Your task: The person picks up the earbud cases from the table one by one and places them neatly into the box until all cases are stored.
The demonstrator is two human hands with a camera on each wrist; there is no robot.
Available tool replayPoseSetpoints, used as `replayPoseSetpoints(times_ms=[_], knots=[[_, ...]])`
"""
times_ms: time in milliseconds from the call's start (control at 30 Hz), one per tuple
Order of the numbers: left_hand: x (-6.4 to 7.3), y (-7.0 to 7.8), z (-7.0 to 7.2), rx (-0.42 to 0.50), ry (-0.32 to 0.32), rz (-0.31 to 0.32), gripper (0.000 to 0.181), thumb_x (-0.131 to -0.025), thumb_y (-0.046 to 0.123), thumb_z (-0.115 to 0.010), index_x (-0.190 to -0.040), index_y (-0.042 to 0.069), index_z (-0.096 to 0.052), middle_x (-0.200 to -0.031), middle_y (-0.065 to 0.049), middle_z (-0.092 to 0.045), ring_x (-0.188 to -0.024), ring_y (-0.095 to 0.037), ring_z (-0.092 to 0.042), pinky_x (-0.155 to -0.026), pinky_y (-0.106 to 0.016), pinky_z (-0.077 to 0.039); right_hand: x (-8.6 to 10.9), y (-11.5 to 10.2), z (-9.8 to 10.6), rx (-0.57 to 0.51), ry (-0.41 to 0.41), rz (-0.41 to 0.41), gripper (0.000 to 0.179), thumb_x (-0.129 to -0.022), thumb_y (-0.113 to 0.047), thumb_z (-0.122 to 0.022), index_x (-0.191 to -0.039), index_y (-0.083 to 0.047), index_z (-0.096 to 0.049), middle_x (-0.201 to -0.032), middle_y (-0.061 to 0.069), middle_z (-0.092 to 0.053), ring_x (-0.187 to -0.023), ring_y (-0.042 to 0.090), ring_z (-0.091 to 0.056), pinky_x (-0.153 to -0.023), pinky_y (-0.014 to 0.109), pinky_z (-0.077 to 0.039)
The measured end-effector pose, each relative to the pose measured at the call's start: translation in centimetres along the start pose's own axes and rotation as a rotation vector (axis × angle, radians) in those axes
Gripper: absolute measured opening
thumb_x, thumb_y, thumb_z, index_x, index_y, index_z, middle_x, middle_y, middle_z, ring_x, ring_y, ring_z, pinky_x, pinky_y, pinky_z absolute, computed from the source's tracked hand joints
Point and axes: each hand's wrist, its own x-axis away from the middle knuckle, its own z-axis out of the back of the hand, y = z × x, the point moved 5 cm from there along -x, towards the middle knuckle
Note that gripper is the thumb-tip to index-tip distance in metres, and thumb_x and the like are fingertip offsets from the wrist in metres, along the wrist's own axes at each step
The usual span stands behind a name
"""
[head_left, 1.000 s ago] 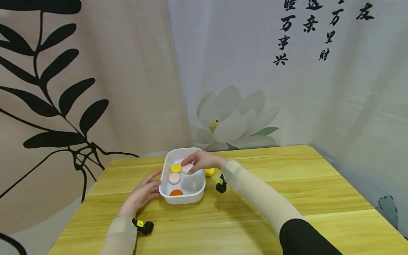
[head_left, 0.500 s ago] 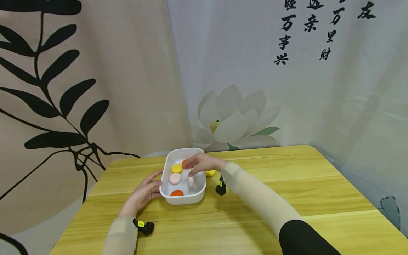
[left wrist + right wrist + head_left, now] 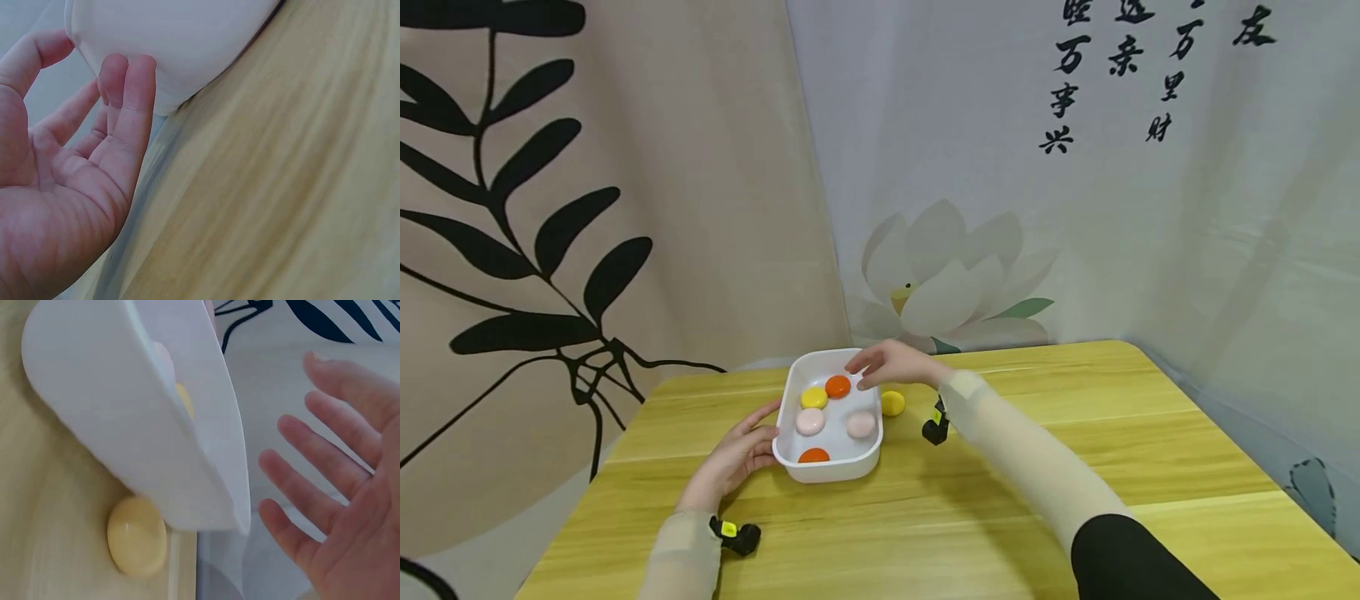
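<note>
A white rectangular box [image 3: 832, 473] stands on the table, holding smooth rounded discs. Inside are a pink disc [image 3: 810, 422], another pink disc [image 3: 861, 425], a yellow disc [image 3: 814, 398], an orange disc [image 3: 838, 387] and an orange disc [image 3: 814, 455] partly hidden by the near wall. My left hand [image 3: 737, 454] rests its fingertips against the box's left side; in the left wrist view, two fingertips [image 3: 140, 69] press its outer wall. Over the far right rim, my right hand [image 3: 901, 365] hovers with nothing in it, its fingers spread in the right wrist view.
Just outside the box's right wall, a yellow disc [image 3: 892, 404] lies on the wooden table [image 3: 1037, 408]. A printed cloth [image 3: 700, 208] hangs behind the table's far edge. Small black wrist cameras sit on both forearms.
My right hand has let go of a pink disc, which now lies flat in the right part of the box. The hand has risen towards the right rim; my left hand stays put.
</note>
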Motion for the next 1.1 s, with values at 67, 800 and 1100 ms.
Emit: replayPoseSetpoints(times_ms=[67, 800, 1100], knots=[[0.0, 0.0, 0.0, 0.005, 0.002, 0.0, 0.066, -0.098, 0.011, -0.054, -0.155, 0.011, -0.021, -0.102, -0.009, -0.068, -0.079, -0.017, -0.065, -0.079, -0.035, -0.056, 0.4, 0.4, 0.7, -0.011, 0.027, -0.016, 0.038, -0.085, -0.02, -0.075, -0.121, -0.011, -0.067, -0.122, 0.006, -0.065, -0.106, 0.016, -0.062, -0.091, 0.029, -0.05], [0.2, -0.2, -0.1, 0.032, 0.001, 0.008, 0.065, -0.098, 0.009, -0.053, -0.155, 0.01, -0.02, -0.091, -0.004, -0.068, -0.077, -0.015, -0.065, -0.077, -0.033, -0.056, 3.0, 8.2, 0.4, -0.184, 0.157, -0.133, 0.053, -0.085, -0.015, -0.074, -0.134, -0.002, -0.055, -0.133, 0.014, -0.057, -0.115, 0.031, -0.057, -0.096, 0.039, -0.047], [0.1, 0.0, -0.1, 0.03, -0.014, 0.002, 0.065, -0.099, 0.009, -0.052, -0.155, 0.011, -0.02, -0.093, -0.004, -0.068, -0.079, -0.016, -0.065, -0.078, -0.034, -0.056, 2.8, 9.6, -1.1, -0.174, 0.143, -0.135, 0.058, -0.084, -0.014, -0.076, -0.136, -0.002, -0.053, -0.137, 0.013, -0.054, -0.118, 0.033, -0.055, -0.102, 0.043, -0.042]])
